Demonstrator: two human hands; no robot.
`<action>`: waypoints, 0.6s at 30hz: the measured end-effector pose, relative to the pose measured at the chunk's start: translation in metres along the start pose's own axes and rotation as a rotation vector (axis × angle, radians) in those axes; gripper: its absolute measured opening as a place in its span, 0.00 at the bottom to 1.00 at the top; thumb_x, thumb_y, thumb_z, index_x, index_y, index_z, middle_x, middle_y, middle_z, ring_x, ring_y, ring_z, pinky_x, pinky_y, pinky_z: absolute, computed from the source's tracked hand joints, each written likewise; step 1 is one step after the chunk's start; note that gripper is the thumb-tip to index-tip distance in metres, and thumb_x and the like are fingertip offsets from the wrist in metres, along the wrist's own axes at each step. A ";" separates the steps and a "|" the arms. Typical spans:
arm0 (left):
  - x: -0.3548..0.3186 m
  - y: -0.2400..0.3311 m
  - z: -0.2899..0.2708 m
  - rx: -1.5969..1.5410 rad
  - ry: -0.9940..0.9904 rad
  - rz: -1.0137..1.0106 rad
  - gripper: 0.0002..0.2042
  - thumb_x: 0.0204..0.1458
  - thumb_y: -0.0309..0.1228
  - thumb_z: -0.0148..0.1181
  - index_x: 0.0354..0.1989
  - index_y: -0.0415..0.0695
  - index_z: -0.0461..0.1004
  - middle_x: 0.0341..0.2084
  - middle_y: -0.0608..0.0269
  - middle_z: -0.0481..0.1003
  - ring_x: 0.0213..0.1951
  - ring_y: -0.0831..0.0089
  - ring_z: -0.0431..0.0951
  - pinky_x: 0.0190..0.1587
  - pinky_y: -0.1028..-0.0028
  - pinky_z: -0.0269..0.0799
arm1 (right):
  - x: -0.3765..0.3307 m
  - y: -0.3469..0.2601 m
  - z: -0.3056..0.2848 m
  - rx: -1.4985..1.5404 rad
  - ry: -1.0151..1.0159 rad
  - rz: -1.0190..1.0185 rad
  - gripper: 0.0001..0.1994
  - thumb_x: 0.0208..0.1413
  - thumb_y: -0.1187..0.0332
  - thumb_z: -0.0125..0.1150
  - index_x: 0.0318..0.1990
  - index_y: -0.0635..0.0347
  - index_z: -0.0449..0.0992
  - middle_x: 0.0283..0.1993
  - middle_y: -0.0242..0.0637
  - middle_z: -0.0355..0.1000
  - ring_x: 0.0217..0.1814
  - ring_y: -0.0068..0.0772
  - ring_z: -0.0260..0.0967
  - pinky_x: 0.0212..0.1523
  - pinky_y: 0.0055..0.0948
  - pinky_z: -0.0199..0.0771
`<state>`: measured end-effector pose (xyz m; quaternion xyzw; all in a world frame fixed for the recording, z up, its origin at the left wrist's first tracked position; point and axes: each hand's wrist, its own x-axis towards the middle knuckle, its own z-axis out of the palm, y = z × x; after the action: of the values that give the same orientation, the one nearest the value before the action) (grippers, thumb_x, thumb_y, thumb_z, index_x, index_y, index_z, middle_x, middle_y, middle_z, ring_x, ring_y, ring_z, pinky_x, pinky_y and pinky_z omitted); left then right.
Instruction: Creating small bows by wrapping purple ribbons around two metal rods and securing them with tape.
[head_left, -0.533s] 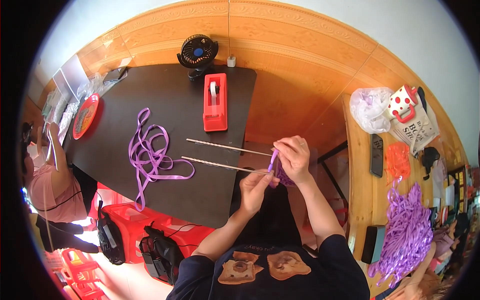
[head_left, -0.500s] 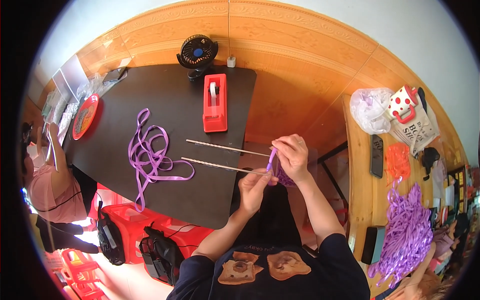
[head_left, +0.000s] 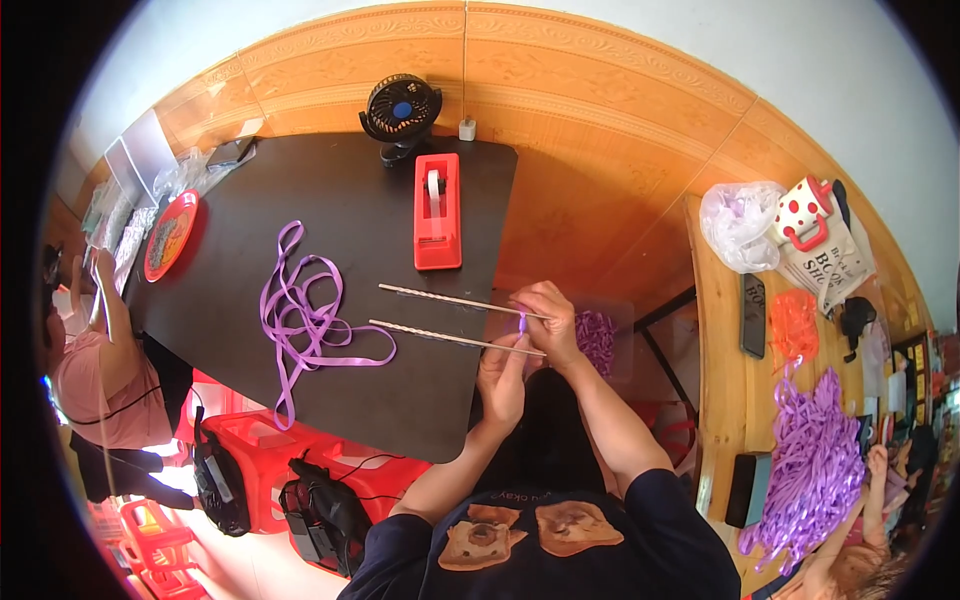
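Both hands have drawn closer, pinching a short bit of purple ribbon (head_left: 522, 322) at the dark surface's (head_left: 330, 200) right edge.
Nearest, the left hand (head_left: 503, 375) grips the lower thin rod (head_left: 455, 339) from below; the right hand (head_left: 551, 318) clasps the upper rod (head_left: 450, 300), ribbon between them. Farther left lies a loose purple ribbon tangle (head_left: 305, 320); beyond, a red tape dispenser (head_left: 438, 211) and small black fan (head_left: 401, 108).
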<state>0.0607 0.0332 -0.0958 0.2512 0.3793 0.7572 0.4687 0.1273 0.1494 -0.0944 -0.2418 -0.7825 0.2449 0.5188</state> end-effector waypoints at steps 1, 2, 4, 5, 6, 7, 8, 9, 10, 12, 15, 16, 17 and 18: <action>-0.002 0.000 -0.001 0.000 0.009 -0.007 0.07 0.60 0.26 0.54 0.43 0.39 0.73 0.30 0.64 0.77 0.34 0.78 0.76 0.41 0.78 0.72 | -0.006 -0.001 0.002 0.040 -0.013 0.043 0.07 0.43 0.78 0.63 0.33 0.64 0.77 0.31 0.39 0.73 0.34 0.42 0.71 0.36 0.35 0.69; -0.005 0.002 -0.002 -0.001 0.013 -0.004 0.07 0.60 0.26 0.54 0.43 0.39 0.73 0.30 0.64 0.77 0.34 0.78 0.76 0.41 0.78 0.72 | -0.012 -0.006 0.002 0.038 -0.039 0.051 0.07 0.43 0.77 0.62 0.33 0.64 0.77 0.31 0.41 0.73 0.36 0.44 0.71 0.37 0.36 0.69; -0.018 0.007 0.000 0.014 -0.008 -0.018 0.06 0.60 0.25 0.54 0.41 0.38 0.74 0.32 0.65 0.76 0.36 0.79 0.74 0.43 0.79 0.69 | -0.035 -0.002 0.007 0.020 0.004 0.066 0.07 0.44 0.76 0.62 0.33 0.64 0.77 0.31 0.42 0.73 0.36 0.45 0.70 0.37 0.36 0.68; -0.027 0.001 -0.009 0.089 0.008 -0.029 0.04 0.58 0.24 0.55 0.38 0.37 0.74 0.32 0.67 0.74 0.36 0.81 0.72 0.42 0.81 0.66 | -0.047 -0.004 0.011 0.016 0.038 0.083 0.06 0.44 0.75 0.62 0.32 0.64 0.77 0.32 0.42 0.72 0.36 0.46 0.70 0.36 0.35 0.67; -0.039 -0.002 -0.015 0.138 0.027 -0.046 0.04 0.58 0.24 0.56 0.37 0.37 0.74 0.31 0.68 0.74 0.35 0.82 0.71 0.41 0.82 0.65 | -0.057 -0.010 0.008 0.015 -0.033 0.148 0.05 0.45 0.74 0.62 0.31 0.63 0.77 0.29 0.42 0.71 0.34 0.47 0.68 0.34 0.36 0.66; -0.050 -0.003 -0.020 0.187 0.045 -0.064 0.04 0.57 0.24 0.57 0.35 0.37 0.75 0.30 0.69 0.73 0.34 0.83 0.70 0.39 0.82 0.65 | -0.069 -0.019 0.010 0.060 -0.046 0.228 0.04 0.46 0.74 0.62 0.31 0.63 0.77 0.28 0.42 0.70 0.34 0.47 0.68 0.33 0.36 0.65; -0.062 -0.002 -0.025 0.230 0.056 -0.106 0.04 0.56 0.24 0.59 0.35 0.36 0.75 0.28 0.70 0.73 0.32 0.85 0.70 0.37 0.83 0.64 | -0.081 -0.027 0.010 0.103 -0.055 0.312 0.04 0.47 0.74 0.62 0.30 0.64 0.77 0.26 0.42 0.69 0.33 0.46 0.67 0.33 0.37 0.65; -0.072 -0.001 -0.030 0.233 0.056 -0.111 0.04 0.56 0.24 0.59 0.35 0.36 0.75 0.28 0.70 0.73 0.32 0.85 0.70 0.37 0.83 0.64 | -0.090 -0.032 0.011 0.164 -0.054 0.252 0.04 0.49 0.74 0.61 0.30 0.65 0.77 0.24 0.42 0.66 0.30 0.44 0.67 0.31 0.36 0.64; -0.082 0.001 -0.036 0.258 0.018 -0.125 0.04 0.55 0.24 0.59 0.35 0.36 0.75 0.28 0.71 0.74 0.31 0.85 0.70 0.36 0.84 0.64 | -0.102 -0.039 0.011 0.164 -0.052 0.259 0.04 0.49 0.74 0.61 0.30 0.65 0.77 0.24 0.42 0.66 0.30 0.44 0.67 0.31 0.36 0.64; -0.096 0.014 -0.046 0.283 -0.013 -0.148 0.04 0.55 0.24 0.59 0.35 0.37 0.75 0.27 0.71 0.74 0.30 0.85 0.70 0.35 0.84 0.64 | -0.125 -0.062 0.009 0.218 -0.098 0.413 0.04 0.51 0.74 0.61 0.31 0.66 0.77 0.24 0.41 0.66 0.29 0.39 0.66 0.29 0.32 0.63; -0.109 0.035 -0.057 0.208 -0.084 -0.322 0.05 0.55 0.23 0.58 0.38 0.36 0.77 0.30 0.65 0.78 0.31 0.82 0.74 0.37 0.83 0.69 | -0.159 -0.092 0.007 0.448 -0.114 0.668 0.04 0.55 0.75 0.59 0.31 0.67 0.77 0.25 0.34 0.70 0.29 0.24 0.67 0.29 0.23 0.63; -0.112 0.037 -0.062 0.213 -0.073 -0.333 0.05 0.55 0.23 0.59 0.38 0.36 0.77 0.30 0.65 0.78 0.30 0.83 0.74 0.36 0.83 0.69 | -0.169 -0.099 0.007 0.636 -0.105 0.857 0.05 0.56 0.75 0.58 0.30 0.67 0.77 0.26 0.31 0.71 0.30 0.19 0.67 0.30 0.20 0.64; -0.116 0.041 -0.067 0.218 -0.059 -0.342 0.05 0.55 0.23 0.59 0.37 0.36 0.76 0.29 0.65 0.78 0.30 0.83 0.74 0.35 0.83 0.69 | -0.175 -0.105 0.007 0.640 -0.108 0.869 0.05 0.56 0.75 0.58 0.30 0.67 0.77 0.26 0.31 0.71 0.30 0.19 0.67 0.30 0.20 0.64; -0.115 0.049 -0.072 0.263 -0.088 -0.435 0.04 0.55 0.24 0.59 0.36 0.36 0.76 0.29 0.66 0.78 0.29 0.83 0.74 0.33 0.84 0.69 | -0.183 -0.110 0.007 0.722 -0.110 0.934 0.05 0.57 0.75 0.57 0.32 0.67 0.77 0.28 0.30 0.72 0.31 0.18 0.67 0.32 0.19 0.65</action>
<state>0.0325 -0.1082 -0.1006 0.2549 0.4989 0.5710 0.6000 0.1698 -0.0512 -0.1540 -0.3557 -0.4864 0.7101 0.3641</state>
